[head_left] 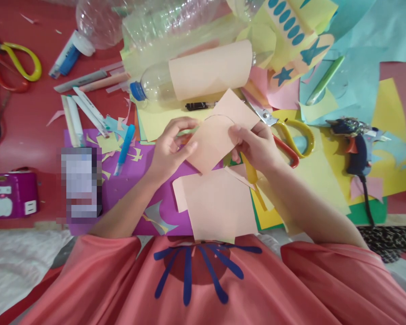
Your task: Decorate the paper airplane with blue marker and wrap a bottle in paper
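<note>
At the far left of the desk (49, 135), open scissors (38, 63) with yellow and red handles are being left unused, and a purple box (27, 194) is lying nearer the front edge. Further right, a blue marker (125, 146) is resting on a purple sheet (122, 198) among small paper scraps. Beside these, the left hand (174, 142) is being held half curled, with its thumb laid at the near-left edge of a peach paper (213, 146); whether the paper is being pinched there cannot be told. The peach paper is being held tilted between the two hands, above a plain peach sheet (219, 203), and a dark curved line is being shown on it. Behind it, a bottle (155, 83) with a blue cap is lying on its side, wrapped in paper. By the right hand (253, 142), the peach paper is being pinched between thumb and fingers. The step in hand appears to be the handling and lining up of this piece; for the next move, a steady right pinch and a surer left grip would seem to be called for. Right of the hands, a second pair of scissors (306, 128) and a glue gun (358, 153) are lying.
</note>
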A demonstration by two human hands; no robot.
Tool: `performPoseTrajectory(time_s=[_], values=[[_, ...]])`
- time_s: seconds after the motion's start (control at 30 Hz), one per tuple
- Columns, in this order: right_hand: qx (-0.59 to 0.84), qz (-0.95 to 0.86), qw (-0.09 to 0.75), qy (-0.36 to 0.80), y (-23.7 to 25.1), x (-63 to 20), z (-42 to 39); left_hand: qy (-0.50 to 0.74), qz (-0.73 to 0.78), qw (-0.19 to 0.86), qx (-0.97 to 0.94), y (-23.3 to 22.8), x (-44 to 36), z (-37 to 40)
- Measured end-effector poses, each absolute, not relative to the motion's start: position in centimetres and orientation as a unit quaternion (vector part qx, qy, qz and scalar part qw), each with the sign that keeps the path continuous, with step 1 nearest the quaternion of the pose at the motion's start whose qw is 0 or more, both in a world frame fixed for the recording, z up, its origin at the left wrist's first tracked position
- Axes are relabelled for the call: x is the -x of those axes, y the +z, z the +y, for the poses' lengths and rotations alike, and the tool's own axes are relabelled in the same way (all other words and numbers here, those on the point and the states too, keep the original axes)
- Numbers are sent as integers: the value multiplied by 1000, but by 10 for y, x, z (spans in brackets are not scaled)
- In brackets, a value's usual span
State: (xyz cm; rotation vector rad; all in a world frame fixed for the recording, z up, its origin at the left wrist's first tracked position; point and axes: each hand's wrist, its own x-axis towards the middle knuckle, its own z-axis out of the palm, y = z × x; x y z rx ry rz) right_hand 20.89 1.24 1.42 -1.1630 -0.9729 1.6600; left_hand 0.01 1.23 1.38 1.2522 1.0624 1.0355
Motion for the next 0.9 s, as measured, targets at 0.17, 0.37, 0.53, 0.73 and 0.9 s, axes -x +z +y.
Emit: performPoseTrajectory(time_s=[0.17, 0.37, 0.53, 0.73, 0.9], values=[[444, -409, 455, 655, 20, -207, 10, 304, 406, 745, -432, 16, 4, 18], [448, -426, 471, 629, 18, -208, 13, 224, 431, 755, -442, 20, 4, 15], [477, -454, 520, 544, 11, -210, 13, 208, 500, 728, -419, 18, 1, 13], [508, -465, 520, 506, 13, -212, 12, 217, 472, 763, -385, 21, 5, 13], [522, -482, 486, 509, 12, -209, 9, 202, 434, 815, -326, 18, 5, 11]])
